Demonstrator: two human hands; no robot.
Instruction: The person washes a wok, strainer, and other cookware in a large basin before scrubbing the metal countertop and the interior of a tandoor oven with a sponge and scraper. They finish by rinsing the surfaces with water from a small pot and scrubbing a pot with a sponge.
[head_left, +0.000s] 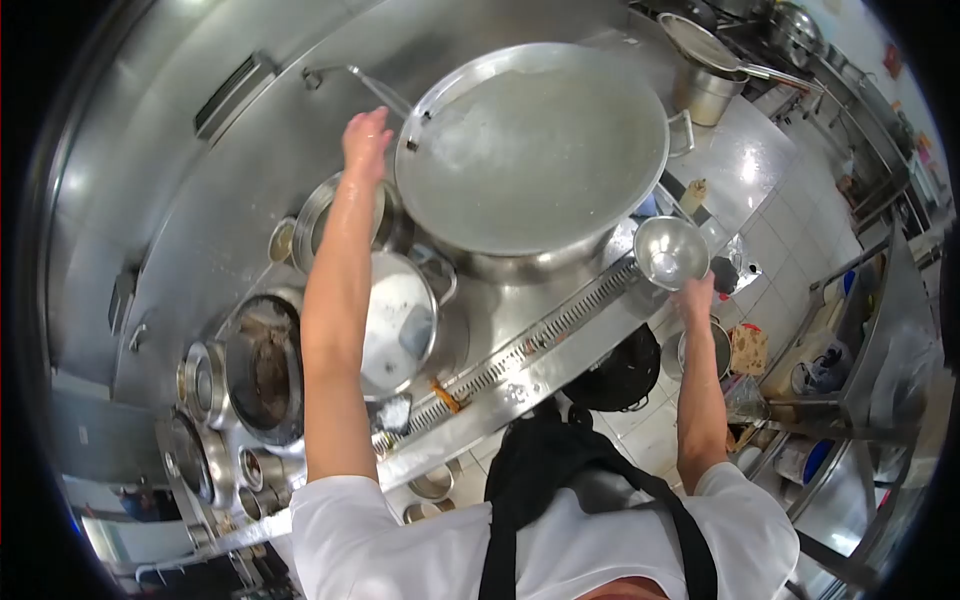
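My left hand [367, 143] is raised beside the rim of a very large round pot [540, 160] full of cloudy liquid. Its fingers are loosely bent and foreshortened, with nothing visible in them. Just past it, a swing-arm faucet [375, 88] reaches from the steel wall to the pot's rim. On the right, my right hand [695, 293] grips the near edge of a shiny metal bowl [671, 252]. The bowl is tilted, and its inside faces up towards me. It is over the counter's front edge, close to the big pot.
Below my left arm stands a pot of white suds [395, 345]. A blackened wok [265, 370] and several smaller pots crowd the left. A slotted drain [540, 345] runs along the counter's front. A black wok [620, 375] is beneath it; steel shelves [840, 400] stand right.
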